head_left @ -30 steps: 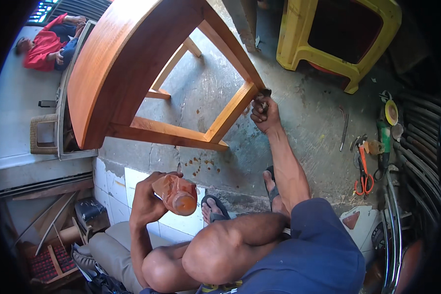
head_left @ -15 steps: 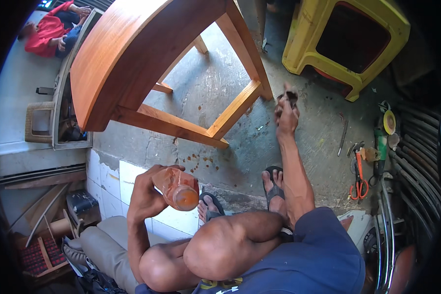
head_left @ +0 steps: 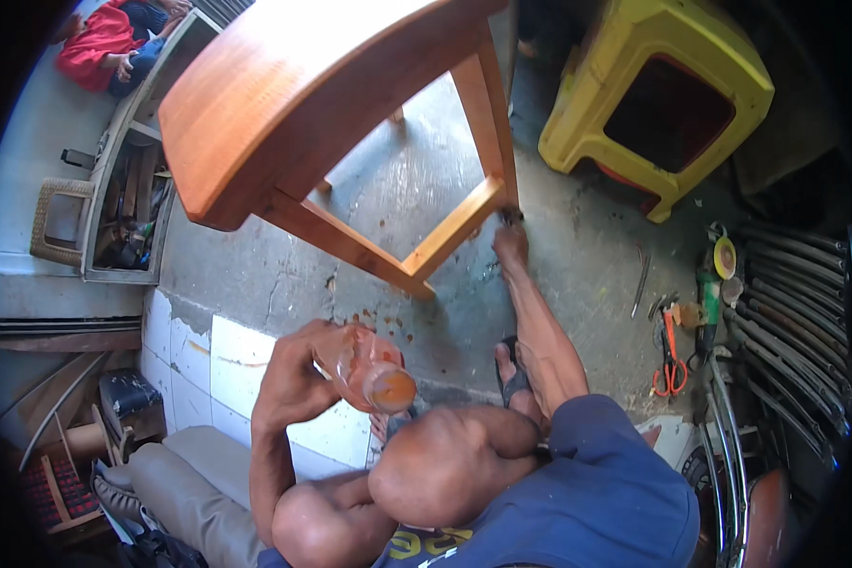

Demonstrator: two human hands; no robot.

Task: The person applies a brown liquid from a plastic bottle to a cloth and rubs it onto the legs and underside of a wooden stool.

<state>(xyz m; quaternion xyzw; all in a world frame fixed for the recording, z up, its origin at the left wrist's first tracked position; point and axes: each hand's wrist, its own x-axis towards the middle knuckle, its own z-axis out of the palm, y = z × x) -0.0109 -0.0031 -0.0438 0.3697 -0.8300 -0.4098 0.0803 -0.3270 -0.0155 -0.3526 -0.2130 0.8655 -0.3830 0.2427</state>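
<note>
My left hand (head_left: 292, 377) is wrapped round a clear plastic bottle (head_left: 362, 364), tilted with its base toward me. Orange-brown liquid shows inside it. My right arm reaches out, and my right hand (head_left: 510, 244) is closed on a small dark wad (head_left: 511, 217), perhaps a rag; its kind is too small to tell. That wad is against the lower end of a leg of a wooden table or stool (head_left: 246, 123), beside its pale lower rail (head_left: 456, 227). The top is reddish brown and glossy, with a curved edge. My fingers partly hide the wad.
A yellow plastic stool (head_left: 587, 123) stands at the far right. Below it lie a green angle grinder (head_left: 708, 298), orange-handled scissors (head_left: 670, 355) and a metal rod (head_left: 641, 284). Bent metal tubes (head_left: 795, 331) are stacked along the right. Another person in red (head_left: 95, 47) sits far left.
My right hand has moved left and slightly nearer, bringing the dark wad from open floor to the wooden leg. The bottle has shifted slightly right in view; the view itself has also shifted.
</note>
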